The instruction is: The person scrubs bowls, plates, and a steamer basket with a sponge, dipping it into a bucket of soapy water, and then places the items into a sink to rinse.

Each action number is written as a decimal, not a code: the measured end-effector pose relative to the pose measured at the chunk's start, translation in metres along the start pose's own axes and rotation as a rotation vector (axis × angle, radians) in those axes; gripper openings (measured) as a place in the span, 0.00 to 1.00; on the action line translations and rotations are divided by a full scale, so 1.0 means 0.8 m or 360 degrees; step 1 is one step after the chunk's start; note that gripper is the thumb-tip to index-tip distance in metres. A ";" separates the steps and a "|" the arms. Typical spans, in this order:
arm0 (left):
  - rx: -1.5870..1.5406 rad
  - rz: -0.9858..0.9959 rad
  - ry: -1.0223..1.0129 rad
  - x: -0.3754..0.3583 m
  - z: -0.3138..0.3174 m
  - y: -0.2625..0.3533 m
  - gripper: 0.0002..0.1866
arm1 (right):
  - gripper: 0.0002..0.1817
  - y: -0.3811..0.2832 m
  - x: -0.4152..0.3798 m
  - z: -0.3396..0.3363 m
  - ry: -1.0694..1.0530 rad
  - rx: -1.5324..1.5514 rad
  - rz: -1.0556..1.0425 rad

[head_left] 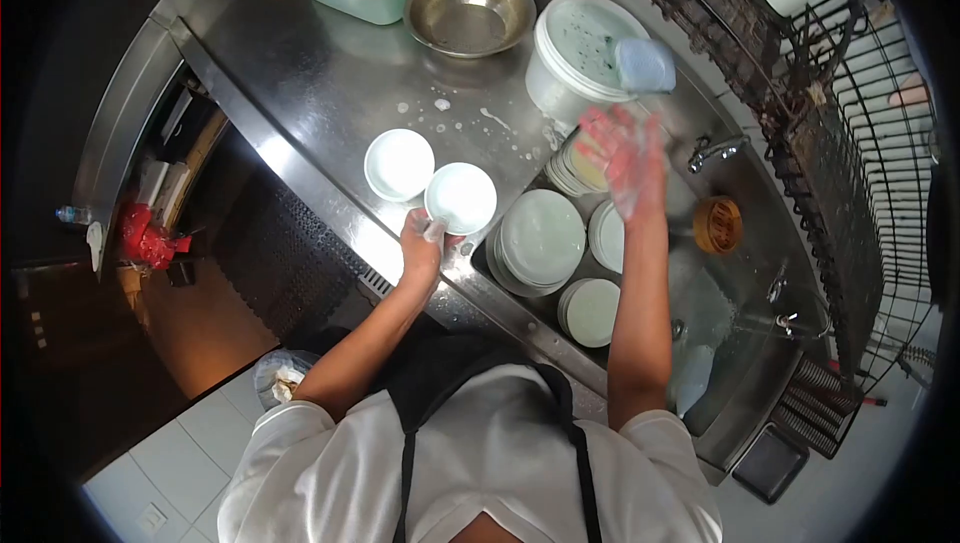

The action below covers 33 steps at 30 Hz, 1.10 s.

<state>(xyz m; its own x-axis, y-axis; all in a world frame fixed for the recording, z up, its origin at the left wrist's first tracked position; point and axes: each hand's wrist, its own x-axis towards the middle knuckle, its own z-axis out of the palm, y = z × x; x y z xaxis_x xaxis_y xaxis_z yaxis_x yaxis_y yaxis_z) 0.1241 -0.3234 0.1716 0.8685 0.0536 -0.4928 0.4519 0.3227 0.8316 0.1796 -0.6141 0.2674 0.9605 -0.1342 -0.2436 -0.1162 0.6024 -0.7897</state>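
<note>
My left hand (425, 243) grips the near edge of a white bowl (461, 199) over the steel counter. A second white bowl (399, 165) stands just left of it. My right hand (628, 153), blurred and wet with foam, is raised with its fingers spread, below a blue-white sponge (645, 66) at the rim of a white bucket (541, 79). Nothing shows in the right hand. Stacks of plates (543, 239) and smaller dishes (590, 312) stand in the sink between my hands.
A metal basin (470, 13) and a pale green tub (385, 3) sit at the back of the counter. An orange-brown container (718, 225) is by the taps (715, 151). A wire rack (850, 93) rises at the right, above a dark tray (770, 463).
</note>
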 end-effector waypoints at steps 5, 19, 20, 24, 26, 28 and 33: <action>0.0081 0.0059 0.0015 0.001 -0.002 -0.001 0.12 | 0.35 0.128 -0.010 0.039 -0.0287 -0.1749 -0.0052; 0.0649 0.0576 0.0168 0.016 -0.035 -0.050 0.20 | 0.22 0.258 0.003 0.042 0.0126 -0.2226 -0.0288; 0.0595 0.0594 0.0208 0.018 -0.033 -0.056 0.22 | 0.22 0.271 0.004 0.027 0.0137 -0.2182 -0.0384; 0.1264 0.0589 0.0111 -0.004 -0.019 -0.035 0.36 | 0.20 0.282 -0.009 0.003 0.0213 -0.1683 -0.0326; 0.1323 0.0668 -0.0049 -0.014 -0.016 -0.022 0.42 | 0.18 0.274 -0.025 -0.001 0.0314 -0.1327 -0.0162; 0.1380 0.0720 -0.0170 -0.031 -0.010 0.005 0.42 | 0.17 0.250 -0.046 0.012 0.0432 -0.1182 -0.0128; 0.1560 0.1033 -0.0157 -0.062 0.004 0.095 0.40 | 0.17 0.175 -0.049 0.083 0.0524 -0.1079 -0.0160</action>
<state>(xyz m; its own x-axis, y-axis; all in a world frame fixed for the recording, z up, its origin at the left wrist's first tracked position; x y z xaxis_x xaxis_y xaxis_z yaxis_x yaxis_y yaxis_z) 0.1162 -0.3047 0.2597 0.9858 -0.1467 0.0812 -0.1543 -0.6041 0.7818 0.1420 -0.4724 0.2036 0.8620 -0.4549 -0.2236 -0.2641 -0.0265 -0.9641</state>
